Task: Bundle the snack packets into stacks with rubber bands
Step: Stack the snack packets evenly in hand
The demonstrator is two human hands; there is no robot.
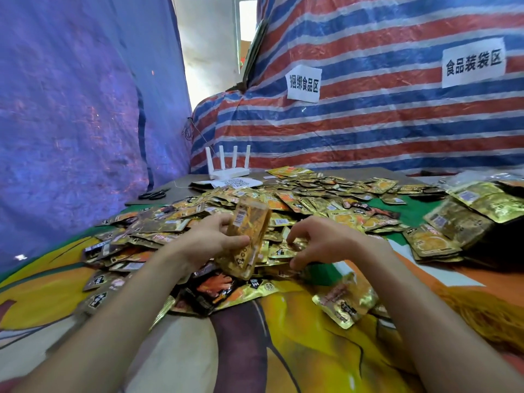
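Snack stack [249, 239] gripped in left hand [208, 241]; right hand [321, 242] pinches loose packet [285, 252].

glossy gold foil snack packets [289, 205], woven plastic striped tarp [368, 131]

White router [229, 170] stands far left. QR sheet [235, 182] lies just before it, black scissors [153, 194] to its left. Striped tarp [368, 131] behind carries a sign [304, 83]. Blue tarp [71, 109] hangs left.
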